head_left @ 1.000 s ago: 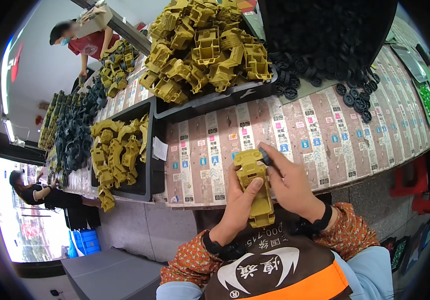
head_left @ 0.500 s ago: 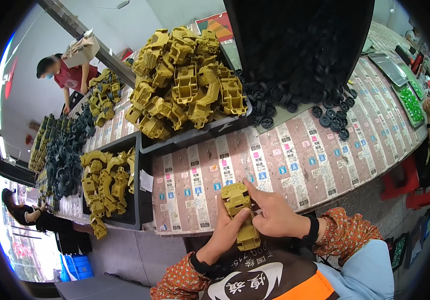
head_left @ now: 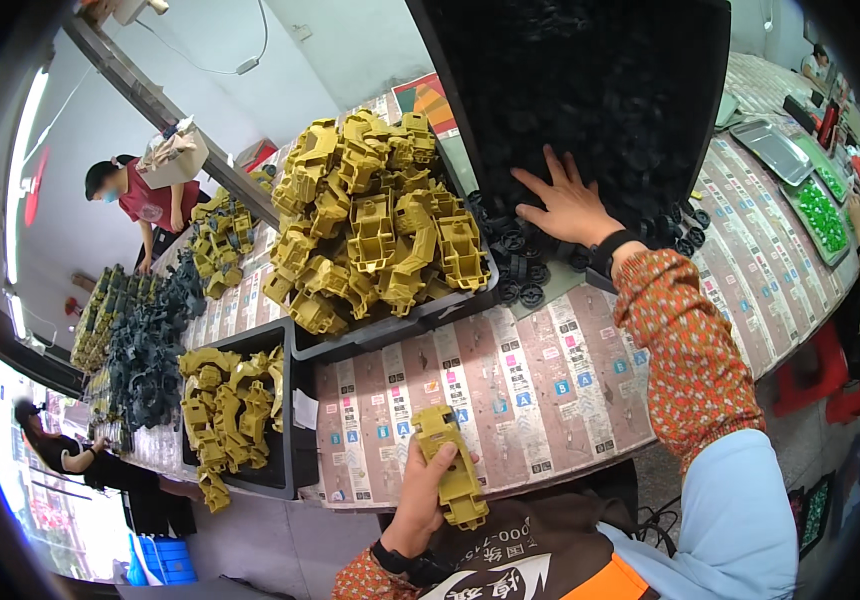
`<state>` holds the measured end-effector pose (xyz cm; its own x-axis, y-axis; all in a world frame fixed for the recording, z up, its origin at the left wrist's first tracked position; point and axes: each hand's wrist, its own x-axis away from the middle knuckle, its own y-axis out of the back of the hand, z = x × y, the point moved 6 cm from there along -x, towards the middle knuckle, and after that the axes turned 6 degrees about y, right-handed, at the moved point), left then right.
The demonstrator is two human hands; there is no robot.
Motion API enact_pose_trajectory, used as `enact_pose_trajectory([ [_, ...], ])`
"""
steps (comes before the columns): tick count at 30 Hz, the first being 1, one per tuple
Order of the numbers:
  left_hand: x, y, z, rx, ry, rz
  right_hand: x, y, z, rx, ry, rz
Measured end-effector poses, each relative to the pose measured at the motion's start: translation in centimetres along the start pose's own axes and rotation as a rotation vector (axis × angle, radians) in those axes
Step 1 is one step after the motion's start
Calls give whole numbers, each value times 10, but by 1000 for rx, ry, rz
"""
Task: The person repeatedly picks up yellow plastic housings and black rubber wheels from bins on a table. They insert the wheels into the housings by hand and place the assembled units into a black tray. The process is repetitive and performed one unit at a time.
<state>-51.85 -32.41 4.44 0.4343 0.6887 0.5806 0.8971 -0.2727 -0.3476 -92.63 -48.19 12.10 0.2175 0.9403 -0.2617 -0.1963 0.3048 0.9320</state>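
Observation:
Low over the table's near edge, my left hand (head_left: 416, 500) is wrapped round an olive-yellow plastic toy vehicle body (head_left: 460, 482), its thumb lying across the top. My right hand (head_left: 572, 207) is stretched far forward with fingers spread. It is at the mouth of a large, tilted black bin (head_left: 562, 85), over a heap of small black toy wheels (head_left: 522, 268). No wheel shows in its grip. The bin's dark inside hides most of the wheels there, and whether the fingertips touch any I cannot tell.
Left of the wheels, a black tray (head_left: 395, 326) is piled high with yellow bodies; a smaller black crate (head_left: 295, 470) holds more. Dark parts (head_left: 145, 345) lie farther left. A person in red (head_left: 150, 200) stands beyond. Green pieces (head_left: 822, 215) sit in trays at the right.
My right hand has left the yellow body and moved forward to the wheels at the bin. My left hand keeps hold of the body, now slightly lower and to the left.

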Motion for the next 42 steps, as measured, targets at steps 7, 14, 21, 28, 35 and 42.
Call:
enact_pose_trajectory([
  [7,1,2,4,-53,36,-19,37,-41,5,-21,53,82],
  [14,-4,-7,4,-78,-11,-22,98,-33,31,66,226,52],
  [21,0,1,12,-62,-30,4,153,-20,61,9,328,140],
  [28,0,-3,15,45,-74,45,183,4,76,-201,391,199],
  [35,-3,-6,15,82,-74,98,187,38,10,-408,174,-205],
  [42,5,-14,5,164,-29,182,196,35,60,-315,220,-96],
])
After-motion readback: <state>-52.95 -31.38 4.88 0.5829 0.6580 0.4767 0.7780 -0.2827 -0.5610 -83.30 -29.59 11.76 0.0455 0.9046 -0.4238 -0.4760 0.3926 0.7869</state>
